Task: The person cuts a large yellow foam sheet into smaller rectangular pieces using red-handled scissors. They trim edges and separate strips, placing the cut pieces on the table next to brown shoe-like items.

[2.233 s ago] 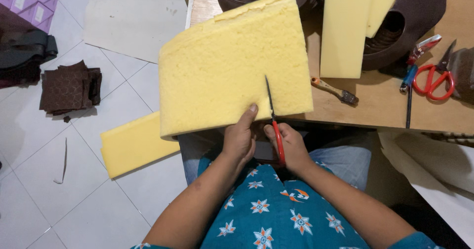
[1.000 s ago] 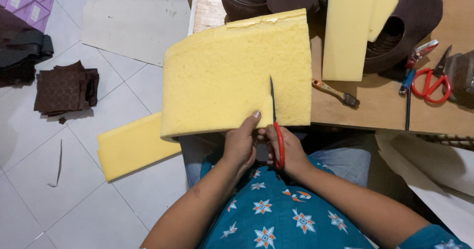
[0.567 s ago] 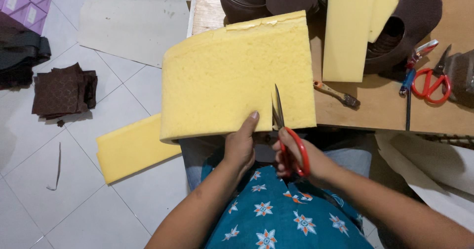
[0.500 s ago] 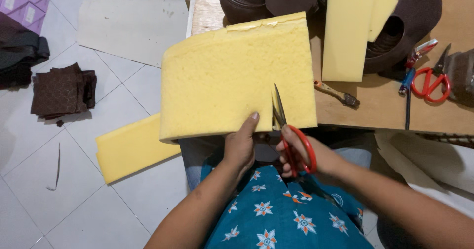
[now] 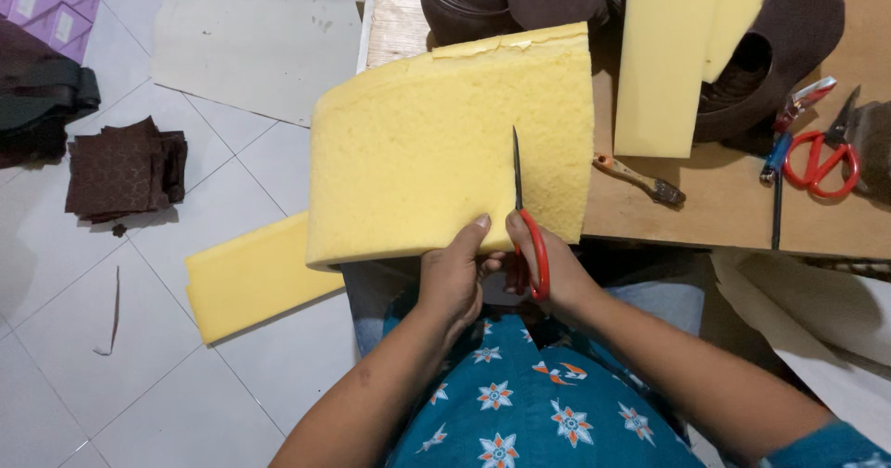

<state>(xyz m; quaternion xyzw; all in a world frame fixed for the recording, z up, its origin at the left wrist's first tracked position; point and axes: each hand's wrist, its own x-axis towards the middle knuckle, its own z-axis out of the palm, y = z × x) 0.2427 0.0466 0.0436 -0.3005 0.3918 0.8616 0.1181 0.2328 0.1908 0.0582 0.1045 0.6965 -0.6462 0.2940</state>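
- A big yellow foam sheet (image 5: pixel 436 162) is held at its near edge by the left hand (image 5: pixel 455 273), with the thumb pressed on top and the fingers closed around the edge.
- The foam sheet lies partly on the wooden surface (image 5: pixel 715 208) and hangs over its near edge toward the person.
- Red-handled scissors (image 5: pixel 524 217) are gripped by the right hand (image 5: pixel 548 268), with the fingers closed through the handles.
- The blades are seen closed together, pushed into the foam from the near edge, near its right side.
- The two hands are seen just beside each other.
- A small brush (image 5: pixel 640 178) is seen on the surface, just right of the foam.
- A second pair of red scissors (image 5: pixel 821 162) lies far to the right.
- A yellow foam strip (image 5: pixel 255 278) lies on the tiled floor (image 5: pixel 186 375), below the sheet.
- A pile of dark brown cloth (image 5: pixel 121 166) is seen on the floor to the left.
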